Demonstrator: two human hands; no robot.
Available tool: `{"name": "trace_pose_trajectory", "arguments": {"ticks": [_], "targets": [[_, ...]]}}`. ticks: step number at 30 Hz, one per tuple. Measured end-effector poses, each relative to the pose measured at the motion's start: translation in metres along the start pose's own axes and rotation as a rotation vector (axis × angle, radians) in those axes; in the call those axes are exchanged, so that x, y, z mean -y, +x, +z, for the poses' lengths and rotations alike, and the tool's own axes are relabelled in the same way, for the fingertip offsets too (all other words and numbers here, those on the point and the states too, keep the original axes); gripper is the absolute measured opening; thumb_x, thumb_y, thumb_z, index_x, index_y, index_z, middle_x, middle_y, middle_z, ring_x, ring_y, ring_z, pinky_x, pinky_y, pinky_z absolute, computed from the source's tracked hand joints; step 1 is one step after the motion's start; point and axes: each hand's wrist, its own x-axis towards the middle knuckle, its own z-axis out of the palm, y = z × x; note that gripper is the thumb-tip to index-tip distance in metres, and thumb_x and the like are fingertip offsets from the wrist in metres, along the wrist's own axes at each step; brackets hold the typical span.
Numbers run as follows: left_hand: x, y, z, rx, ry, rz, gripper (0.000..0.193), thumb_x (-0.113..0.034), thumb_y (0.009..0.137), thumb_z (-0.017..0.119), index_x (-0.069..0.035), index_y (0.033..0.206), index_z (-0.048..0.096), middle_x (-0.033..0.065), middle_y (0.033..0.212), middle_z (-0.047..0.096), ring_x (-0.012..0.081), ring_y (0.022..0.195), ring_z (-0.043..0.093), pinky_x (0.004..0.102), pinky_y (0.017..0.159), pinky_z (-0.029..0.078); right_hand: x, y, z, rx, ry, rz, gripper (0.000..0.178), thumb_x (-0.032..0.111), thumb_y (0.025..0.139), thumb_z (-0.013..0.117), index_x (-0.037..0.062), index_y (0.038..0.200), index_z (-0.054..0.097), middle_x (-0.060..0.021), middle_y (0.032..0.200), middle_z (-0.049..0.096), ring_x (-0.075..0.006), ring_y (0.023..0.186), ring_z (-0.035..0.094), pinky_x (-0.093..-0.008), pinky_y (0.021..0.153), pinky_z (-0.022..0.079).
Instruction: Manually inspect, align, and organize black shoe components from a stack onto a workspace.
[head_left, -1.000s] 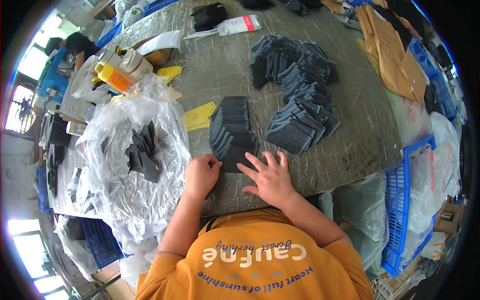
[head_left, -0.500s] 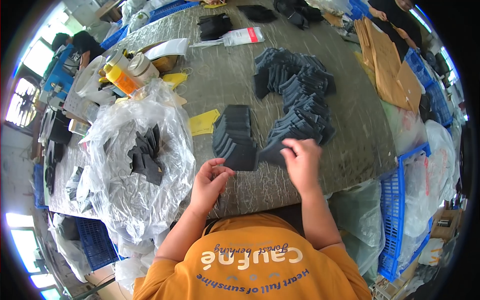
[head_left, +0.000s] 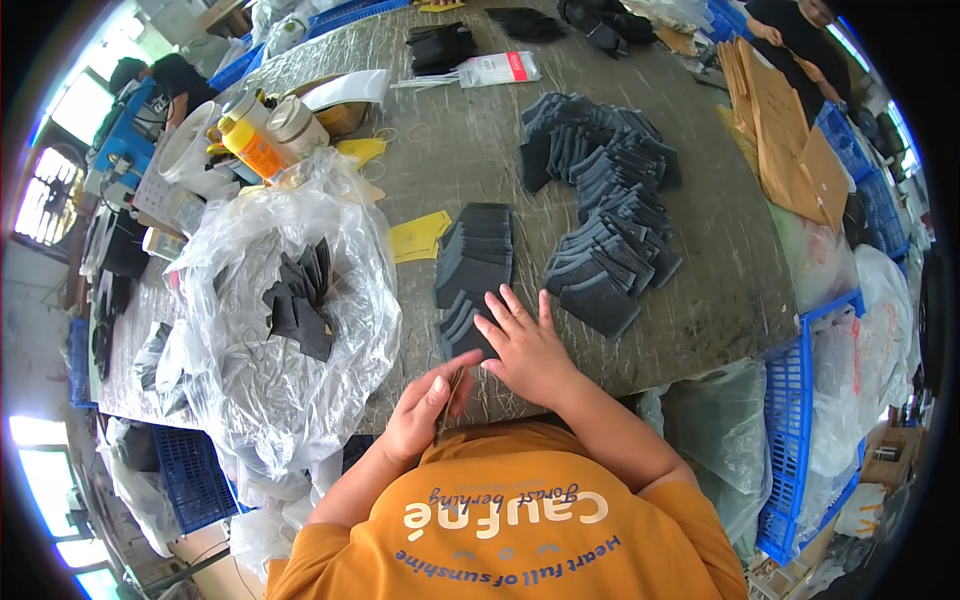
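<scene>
My left hand (head_left: 418, 415) is near the table's front edge, closed on a thin flat piece (head_left: 447, 405) seen almost edge-on, so its kind is hard to tell. Fingers spread, my right hand (head_left: 532, 352) is over the near end of a short row of overlapping dark grey fabric pieces (head_left: 475, 250); whether its fingertips press on them I cannot tell. To the right, a longer curving row of similar dark grey pieces (head_left: 615, 205) lies fanned out, its nearest piece angled toward me.
A clear plastic bag (head_left: 350, 330) with black pieces (head_left: 300, 300) inside lies left. Yellow paper (head_left: 420, 237) is beside the short row. Jars and a yellow bottle (head_left: 250, 148) stand farther back. Brown cardboard (head_left: 780, 140) and a blue crate (head_left: 785, 440) are at right. Other people work at the far corners.
My right hand has left the longer row's near end, moved left to the short row and spread its fingers. My left hand has drawn slightly toward me, now holding the thin piece.
</scene>
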Motion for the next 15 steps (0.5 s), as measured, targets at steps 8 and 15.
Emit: {"name": "trace_pose_trajectory", "arguments": {"ticks": [8,15], "targets": [[-0.005,0.015,0.006,-0.106,1.157,0.574,0.042,-0.011,0.091,0.048,0.004,0.13,0.043,0.0162,0.084,0.049,0.0306,0.069,0.052,0.0354,0.063,0.044,0.027,-0.019,-0.033,-0.178,0.991,0.192,0.008,0.005,0.078,0.07,-0.0002,0.082,0.066,-0.0077,0.076,0.064,-0.014,0.068,0.06,-0.0256,0.062,0.047],[-0.005,0.018,0.005,-0.095,1.235,0.608,0.044,-0.009,0.088,0.051,0.004,0.128,0.045,0.0153,0.08,0.05,0.031,0.065,0.052,0.0373,0.06,0.045,0.028,-0.023,-0.037,-0.074,1.107,0.253,0.007,0.005,0.079,0.068,-0.0007,0.081,0.065,-0.0071,0.076,0.064,-0.0126,0.069,0.06,-0.0268,0.064,0.047]]}}
